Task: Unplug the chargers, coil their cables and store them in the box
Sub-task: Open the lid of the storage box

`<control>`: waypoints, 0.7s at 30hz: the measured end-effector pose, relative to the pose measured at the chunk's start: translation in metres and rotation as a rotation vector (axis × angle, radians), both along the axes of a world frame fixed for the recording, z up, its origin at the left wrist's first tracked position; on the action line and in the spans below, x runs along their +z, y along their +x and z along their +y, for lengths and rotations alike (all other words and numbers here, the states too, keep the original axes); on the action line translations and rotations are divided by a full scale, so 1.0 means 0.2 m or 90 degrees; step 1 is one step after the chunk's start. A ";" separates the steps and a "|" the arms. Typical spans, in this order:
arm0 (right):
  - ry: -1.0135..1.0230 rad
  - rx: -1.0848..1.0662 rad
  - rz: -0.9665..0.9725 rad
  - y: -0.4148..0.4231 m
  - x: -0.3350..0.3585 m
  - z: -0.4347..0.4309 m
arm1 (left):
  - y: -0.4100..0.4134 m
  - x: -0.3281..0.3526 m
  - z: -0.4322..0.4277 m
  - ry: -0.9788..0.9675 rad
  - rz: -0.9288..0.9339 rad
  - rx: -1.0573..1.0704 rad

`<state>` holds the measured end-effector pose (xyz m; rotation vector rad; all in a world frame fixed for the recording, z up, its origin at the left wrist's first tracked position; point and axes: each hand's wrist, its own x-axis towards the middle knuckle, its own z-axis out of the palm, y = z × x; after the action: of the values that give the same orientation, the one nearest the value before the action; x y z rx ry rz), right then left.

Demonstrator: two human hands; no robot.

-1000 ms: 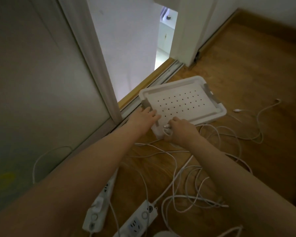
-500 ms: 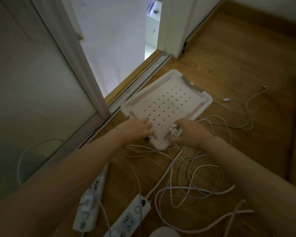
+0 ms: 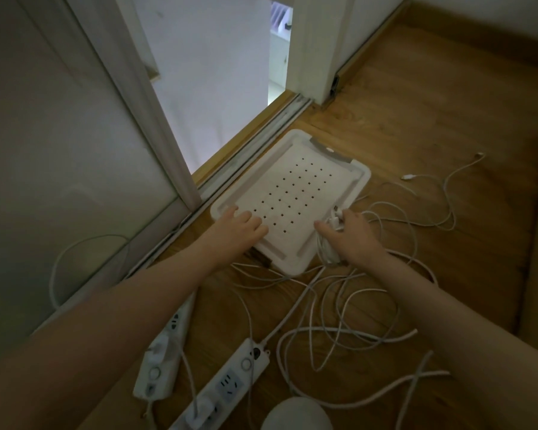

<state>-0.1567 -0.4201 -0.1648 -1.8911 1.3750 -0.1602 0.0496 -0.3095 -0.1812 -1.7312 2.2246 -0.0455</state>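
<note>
Your left hand (image 3: pixel 241 226) lay flat on the near left corner of the white rectangular plastic box lid with rows of small holes (image 3: pixel 292 200); its fingers were spread and pressed on the surface, holding nothing. The box stood closed on the brown wooden floor (image 3: pixel 432 125), just beside the metal track of the sliding door (image 3: pixel 252 141).

Your right hand (image 3: pixel 350 235) rested at the near right edge of the lid. Its fingers were closed around a small white charger with a bundle of thin white cable (image 3: pixel 336 223), and the thumb pointed toward the middle of the lid. The charger touched the rim of the lid.

More loose white cables (image 3: pixel 348 305) lay in wide tangled loops on the floor between your right forearm and the box, and some ran under the near corner of the box. One long thin white cable with two free connector ends (image 3: pixel 448 193) lay farther right, apart from the box.

Near you, two white power strips lay side by side on the floor. The left power strip (image 3: pixel 160 358) lay partly under your left forearm. The right power strip (image 3: pixel 227 386) showed a grey socket face and a round button, and a white plug sat in its near end. A pale rounded object (image 3: pixel 295 414) showed at the bottom edge; I could not tell what it was.
</note>
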 end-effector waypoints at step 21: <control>-0.050 0.076 -0.033 -0.10 0.10 0.04 | 0.16 0.15 0.06 0.050 0.138 -0.077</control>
<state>-0.1765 -0.4116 -0.1445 -2.0143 1.2347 -0.2051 0.0813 -0.2971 -0.1503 -1.6265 2.4460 0.2091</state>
